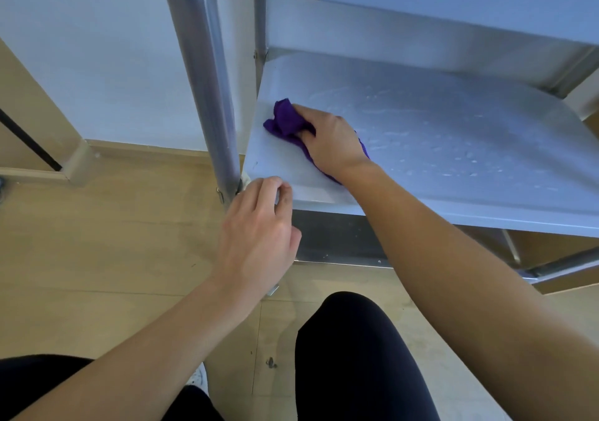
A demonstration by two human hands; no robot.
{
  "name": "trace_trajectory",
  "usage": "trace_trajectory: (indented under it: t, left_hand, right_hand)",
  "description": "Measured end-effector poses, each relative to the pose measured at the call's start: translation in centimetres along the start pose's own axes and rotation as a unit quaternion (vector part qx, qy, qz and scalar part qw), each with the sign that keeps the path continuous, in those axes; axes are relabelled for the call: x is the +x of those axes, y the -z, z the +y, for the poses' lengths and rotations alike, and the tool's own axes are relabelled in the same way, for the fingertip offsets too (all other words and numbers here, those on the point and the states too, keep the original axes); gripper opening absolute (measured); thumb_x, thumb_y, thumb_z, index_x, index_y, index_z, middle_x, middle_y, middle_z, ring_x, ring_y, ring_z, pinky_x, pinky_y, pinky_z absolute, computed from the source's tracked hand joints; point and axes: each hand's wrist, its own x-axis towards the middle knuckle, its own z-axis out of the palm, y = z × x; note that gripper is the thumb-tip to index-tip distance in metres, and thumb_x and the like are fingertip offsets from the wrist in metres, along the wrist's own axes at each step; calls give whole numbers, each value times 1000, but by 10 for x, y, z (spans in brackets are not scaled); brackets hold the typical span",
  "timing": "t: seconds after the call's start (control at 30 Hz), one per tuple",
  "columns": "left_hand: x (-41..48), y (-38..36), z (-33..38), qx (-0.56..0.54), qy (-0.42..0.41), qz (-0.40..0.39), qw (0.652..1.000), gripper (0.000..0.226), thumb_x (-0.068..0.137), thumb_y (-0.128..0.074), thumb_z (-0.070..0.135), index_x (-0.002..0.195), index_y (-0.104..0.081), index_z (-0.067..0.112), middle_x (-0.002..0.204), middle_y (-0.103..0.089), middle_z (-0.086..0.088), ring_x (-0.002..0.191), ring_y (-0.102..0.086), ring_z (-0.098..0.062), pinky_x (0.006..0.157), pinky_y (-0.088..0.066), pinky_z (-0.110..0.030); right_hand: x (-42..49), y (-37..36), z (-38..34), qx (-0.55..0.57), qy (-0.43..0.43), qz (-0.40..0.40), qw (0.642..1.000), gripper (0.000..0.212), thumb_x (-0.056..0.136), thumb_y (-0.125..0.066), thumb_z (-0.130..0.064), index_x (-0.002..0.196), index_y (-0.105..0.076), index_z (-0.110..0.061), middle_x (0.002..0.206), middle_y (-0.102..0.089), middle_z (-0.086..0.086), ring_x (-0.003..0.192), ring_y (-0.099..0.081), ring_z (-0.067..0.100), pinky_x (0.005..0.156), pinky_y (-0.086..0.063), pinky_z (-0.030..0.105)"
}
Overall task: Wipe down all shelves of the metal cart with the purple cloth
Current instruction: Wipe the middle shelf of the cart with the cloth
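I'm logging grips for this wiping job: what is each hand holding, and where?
The right hand grips the purple cloth around its bunched middle, on the shelf. The left hand grips that shelf's front left corner.

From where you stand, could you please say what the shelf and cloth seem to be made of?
The shelf looks like stainless steel, brushed: dull grey sheen, wet streaks. The cloth seems soft fabric, perhaps microfibre: it bunches under the right hand.

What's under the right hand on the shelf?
A purple cloth, bunched up, lies under the right hand on the metal shelf. Its ends show past the fingers and beside the wrist; the part beneath the palm is covered, as is the shelf below it.
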Motion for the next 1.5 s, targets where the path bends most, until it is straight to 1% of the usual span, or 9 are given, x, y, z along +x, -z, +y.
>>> trace_trajectory:
  t: [0.1,0.2,0.37,0.5,0.67,0.83,1.07,1.27,1.5]
  left_hand:
    - [3,0,0,7,6,-6,1000,47,76,-43,14,117,-63,2,111,-59,-7,99,-57,-25,74,-48,-34]
    - [5,0,1,9,7,-3,1000,47,76,-41,14,115,-64,1,109,-59,-7,97,-57,-27,74,-47,-36]
    - [8,0,1,10,-7,5,1000,43,79,-39,12,109,-66,0,104,-61,-9,94,-57,-30,72,-49,-38]
    - [12,2,2,10,-3,3,1000,35,83,-45,14,106,-68,1,104,-62,-7,94,-58,-27,71,-48,-37]
    - [11,0,7,11,0,-16,1000,39,87,-47,21,114,-64,-1,107,-60,-8,99,-57,-25,82,-48,-35]
    - [10,0,6,6,-10,-18,1000,42,84,-48,17,119,-62,0,111,-59,-8,104,-58,-24,85,-50,-35]
    - [12,4,12,30,-18,-28,999,40,83,-43,15,114,-63,-3,107,-59,-10,98,-57,-27,80,-49,-37]
    - [20,3,23,39,-21,-22,999,30,89,-47,25,103,-62,3,104,-57,-7,96,-55,-25,77,-46,-37]
    - [26,-1,24,33,-36,-3,999,21,85,-60,16,100,-69,4,100,-64,-4,87,-62,-24,66,-48,-35]
  right_hand:
    - [1,-1,-3,3,36,-12,999,48,99,-42,-12,144,-42,-27,145,-49,-2,129,-48,20,105,-40,33]
    - [-16,2,0,0,107,-32,994,49,98,-45,-10,143,-46,-27,152,-40,-8,138,-38,15,113,-31,29]
    - [-42,8,7,-17,126,-43,991,42,100,-47,-35,142,-48,-32,153,-36,-13,135,-37,17,108,-25,21]
    - [-36,7,7,-49,131,-29,990,40,103,-43,-27,143,-46,-31,152,-39,-10,131,-41,20,109,-33,31]
    - [6,1,7,-44,64,-20,997,42,103,-39,-24,144,-44,-32,154,-37,-8,138,-36,20,113,-32,36]
    - [23,2,7,-21,29,-20,999,42,103,-39,-20,144,-45,-30,155,-35,-9,140,-35,17,112,-31,30]
    - [-33,6,2,-7,99,-15,995,41,101,-46,-19,141,-49,-29,151,-42,-9,134,-44,19,108,-37,33]
    - [-40,8,3,-7,52,4,999,44,101,-43,-16,143,-46,-30,151,-41,-8,129,-44,25,107,-36,36]
    - [-40,28,37,-13,-6,44,999,47,98,-43,-13,140,-48,-35,149,-44,-11,131,-44,22,101,-45,41]
